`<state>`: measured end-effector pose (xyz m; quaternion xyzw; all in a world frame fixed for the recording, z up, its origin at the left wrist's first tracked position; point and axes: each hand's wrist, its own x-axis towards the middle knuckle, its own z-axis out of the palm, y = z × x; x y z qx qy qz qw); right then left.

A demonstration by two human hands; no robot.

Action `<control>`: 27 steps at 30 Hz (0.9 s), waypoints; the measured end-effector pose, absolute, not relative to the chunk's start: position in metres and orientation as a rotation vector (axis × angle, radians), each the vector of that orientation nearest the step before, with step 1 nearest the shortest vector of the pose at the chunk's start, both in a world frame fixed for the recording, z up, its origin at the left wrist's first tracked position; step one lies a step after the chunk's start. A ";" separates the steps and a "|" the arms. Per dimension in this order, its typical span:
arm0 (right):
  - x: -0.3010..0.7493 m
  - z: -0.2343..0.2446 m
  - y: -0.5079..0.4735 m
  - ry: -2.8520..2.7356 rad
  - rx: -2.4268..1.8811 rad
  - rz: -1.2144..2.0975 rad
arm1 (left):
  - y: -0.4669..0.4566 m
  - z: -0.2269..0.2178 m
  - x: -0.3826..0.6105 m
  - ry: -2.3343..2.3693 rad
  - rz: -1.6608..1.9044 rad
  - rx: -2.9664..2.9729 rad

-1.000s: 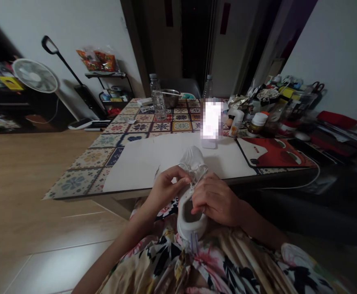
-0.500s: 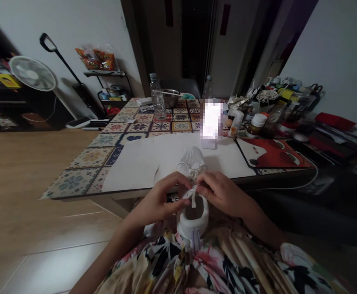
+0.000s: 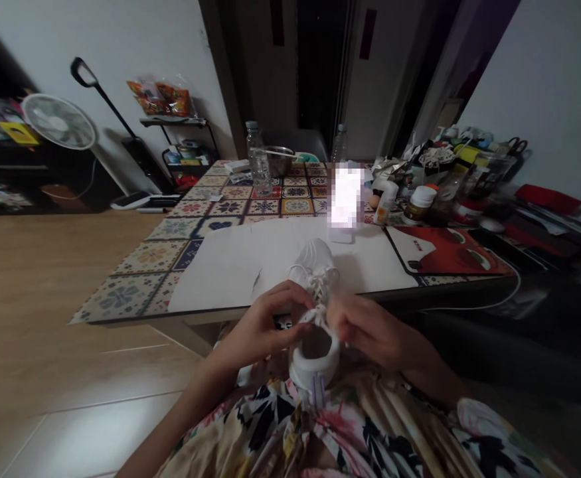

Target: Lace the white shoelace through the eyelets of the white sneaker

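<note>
A white sneaker (image 3: 315,362) rests on my lap, heel toward me and toe pointing at the table edge. My left hand (image 3: 265,325) is on its left side, fingers pinched on the white lace (image 3: 317,312) near the tongue. On the shoe's right side my right hand (image 3: 370,328) also has its fingers closed on the lace. The lace is drawn across the top of the shoe opening between both hands. My lap is covered by floral fabric (image 3: 370,431).
A low table (image 3: 135,292) with a patterned tile cloth and a white sheet (image 3: 250,259) stands just ahead. On it are water bottles (image 3: 259,162), a metal bowl (image 3: 279,159), a blurred upright phone (image 3: 344,199), jars and clutter at right. A fan (image 3: 58,123) stands left.
My right hand has moved off the shoe's opening to its right side and both hands now pinch the lace across the tongue. The shoe has stayed on my lap.
</note>
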<state>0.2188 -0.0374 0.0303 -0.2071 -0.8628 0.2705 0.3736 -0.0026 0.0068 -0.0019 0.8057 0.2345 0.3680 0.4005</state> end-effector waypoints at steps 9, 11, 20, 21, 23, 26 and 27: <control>0.224 0.041 -0.037 -2.299 -0.592 0.447 | 0.000 0.002 0.005 0.617 0.928 2.072; 0.224 0.034 -0.031 -2.297 -0.804 0.311 | -0.002 0.003 0.007 0.617 0.922 2.080; 0.218 0.024 -0.025 -2.326 -0.773 0.467 | -0.001 0.000 0.004 0.530 0.894 1.981; 0.219 0.023 -0.024 -2.334 -0.744 0.497 | -0.001 0.000 0.003 0.505 0.884 1.940; 0.223 0.023 -0.020 -2.361 -0.680 0.570 | -0.003 0.000 0.000 0.456 0.891 1.831; 0.230 0.023 -0.012 -2.370 -0.586 0.694 | -0.007 -0.001 -0.004 0.383 0.985 1.632; 0.232 0.023 -0.009 -2.367 -0.558 0.739 | -0.008 -0.002 -0.005 0.343 1.032 1.574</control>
